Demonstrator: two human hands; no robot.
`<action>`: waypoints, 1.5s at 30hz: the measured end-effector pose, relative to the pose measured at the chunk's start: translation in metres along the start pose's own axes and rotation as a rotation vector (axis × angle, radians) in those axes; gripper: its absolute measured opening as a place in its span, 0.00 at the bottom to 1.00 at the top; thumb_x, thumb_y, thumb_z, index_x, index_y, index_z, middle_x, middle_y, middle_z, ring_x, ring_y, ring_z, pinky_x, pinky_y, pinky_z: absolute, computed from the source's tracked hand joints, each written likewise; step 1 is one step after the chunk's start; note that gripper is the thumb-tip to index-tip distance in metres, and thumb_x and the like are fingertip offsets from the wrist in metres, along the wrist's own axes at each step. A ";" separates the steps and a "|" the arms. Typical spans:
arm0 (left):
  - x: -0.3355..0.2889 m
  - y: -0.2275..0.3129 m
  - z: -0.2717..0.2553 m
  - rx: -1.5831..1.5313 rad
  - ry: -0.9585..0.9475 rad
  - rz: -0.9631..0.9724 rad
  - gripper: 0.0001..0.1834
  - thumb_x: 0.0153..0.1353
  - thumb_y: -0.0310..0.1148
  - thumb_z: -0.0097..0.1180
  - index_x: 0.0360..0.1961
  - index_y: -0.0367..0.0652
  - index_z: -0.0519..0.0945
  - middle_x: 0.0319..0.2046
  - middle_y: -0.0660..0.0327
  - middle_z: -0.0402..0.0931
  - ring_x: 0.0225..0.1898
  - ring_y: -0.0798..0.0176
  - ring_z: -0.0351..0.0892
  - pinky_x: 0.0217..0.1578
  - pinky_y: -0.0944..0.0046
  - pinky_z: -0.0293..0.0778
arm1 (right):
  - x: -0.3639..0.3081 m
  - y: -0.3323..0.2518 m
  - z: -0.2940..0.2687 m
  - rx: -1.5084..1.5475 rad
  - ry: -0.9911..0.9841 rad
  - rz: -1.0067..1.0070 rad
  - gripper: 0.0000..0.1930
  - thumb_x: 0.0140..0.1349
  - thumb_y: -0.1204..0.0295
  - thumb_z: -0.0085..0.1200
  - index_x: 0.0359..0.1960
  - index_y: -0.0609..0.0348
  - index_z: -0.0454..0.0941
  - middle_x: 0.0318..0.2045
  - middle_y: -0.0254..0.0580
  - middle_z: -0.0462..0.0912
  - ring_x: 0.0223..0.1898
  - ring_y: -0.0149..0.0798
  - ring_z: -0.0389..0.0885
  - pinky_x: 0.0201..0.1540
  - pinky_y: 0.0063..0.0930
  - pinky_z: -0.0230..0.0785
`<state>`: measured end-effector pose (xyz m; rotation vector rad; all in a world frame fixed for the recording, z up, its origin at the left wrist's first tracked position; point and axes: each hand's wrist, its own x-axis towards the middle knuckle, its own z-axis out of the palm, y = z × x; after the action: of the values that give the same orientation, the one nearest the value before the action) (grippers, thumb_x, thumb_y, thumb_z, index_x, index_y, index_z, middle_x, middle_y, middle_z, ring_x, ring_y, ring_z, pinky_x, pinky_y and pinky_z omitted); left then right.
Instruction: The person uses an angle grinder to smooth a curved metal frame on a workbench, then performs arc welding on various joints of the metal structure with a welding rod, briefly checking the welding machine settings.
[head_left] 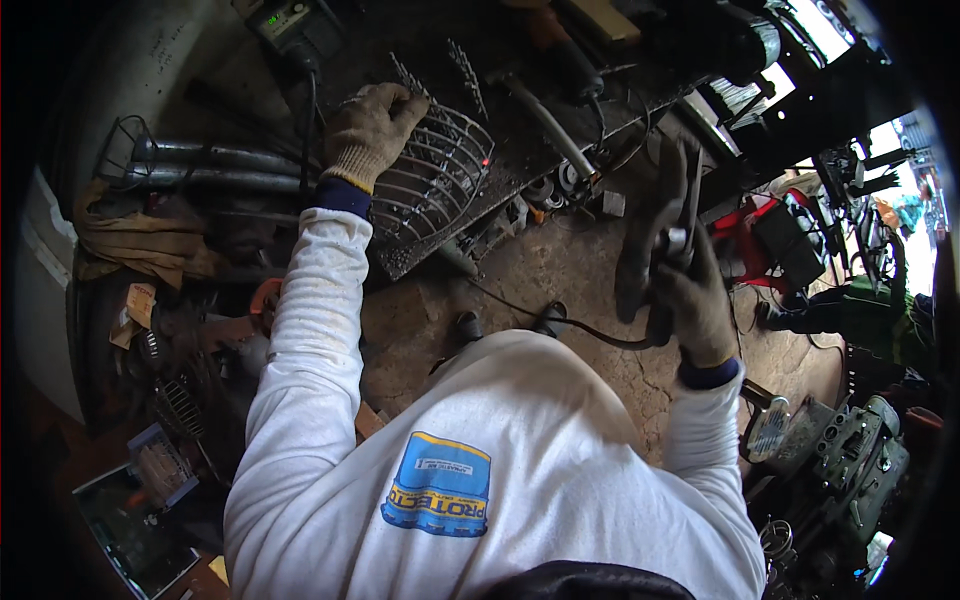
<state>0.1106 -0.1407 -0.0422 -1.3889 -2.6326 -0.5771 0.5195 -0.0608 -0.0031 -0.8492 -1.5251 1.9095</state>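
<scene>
we had our left hand [372, 130], in a coarse knitted work glove, laid over the rim of a domed wire guard [432, 175]. the grip there was pressed down on the outer wires, fingers curled over the top edge, steadying it on the table [520, 160]. the guard sat just under and to the right of that grip, its thin curved steel rods fanning out like ribs from a ring, bare grey metal with a dull shine. a small red glow showed at its far edge, right of the grip, which we judged to be a fresh weld spot.

our right hand [695, 300], in a darker, grimy glove, was closed around an electrode holder [660, 230], a heavy black clamp that rose above the grip, with a black cable [590, 332] trailing out below it toward our body. the holder was well apart from the guard.

as far as we could judge, the guard was largely built: most ribs looked joined to the ring. whether every joint was closed we could not tell.

the table was a dark, perforated steel plate, scorched and gritty. beyond the left grip lay a hammer [545, 120] with a pale handle. left of the grip, rusty pipes [210, 165] lay side by side, and a crumpled tan cloth [135, 245] sat below them. the floor [560, 270] was cracked brown concrete.
</scene>
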 end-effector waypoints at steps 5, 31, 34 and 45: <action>-0.001 -0.004 -0.003 -0.054 0.016 0.005 0.26 0.60 0.61 0.55 0.43 0.51 0.83 0.45 0.55 0.82 0.48 0.50 0.81 0.49 0.54 0.76 | 0.020 -0.038 0.016 -0.003 0.085 -0.270 0.21 0.70 0.66 0.52 0.60 0.63 0.67 0.38 0.39 0.79 0.34 0.31 0.81 0.33 0.22 0.76; 0.006 -0.014 -0.015 -0.446 0.154 -0.224 0.17 0.61 0.50 0.59 0.43 0.51 0.84 0.36 0.59 0.85 0.39 0.54 0.85 0.42 0.59 0.79 | 0.045 0.013 -0.002 -0.040 -0.003 -0.263 0.19 0.73 0.63 0.47 0.60 0.58 0.69 0.38 0.25 0.75 0.34 0.19 0.70 0.33 0.14 0.59; 0.050 -0.037 -0.023 -0.481 0.341 -0.132 0.15 0.61 0.48 0.59 0.41 0.51 0.84 0.36 0.58 0.85 0.38 0.54 0.85 0.41 0.59 0.79 | 0.051 0.015 0.002 -0.023 0.010 -0.312 0.19 0.72 0.62 0.47 0.59 0.57 0.69 0.39 0.26 0.76 0.34 0.19 0.70 0.34 0.15 0.60; 0.225 -0.143 0.015 -1.491 0.403 -0.695 0.17 0.68 0.46 0.47 0.35 0.45 0.80 0.24 0.58 0.81 0.23 0.61 0.83 0.21 0.60 0.78 | 0.045 0.003 0.053 -0.168 0.154 -0.295 0.23 0.69 0.57 0.51 0.58 0.58 0.69 0.39 0.29 0.77 0.30 0.21 0.70 0.29 0.17 0.58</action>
<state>-0.1338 -0.0340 -0.0358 -0.1362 -2.0482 -2.8123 0.4501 -0.0609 -0.0035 -0.7733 -1.6309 1.4898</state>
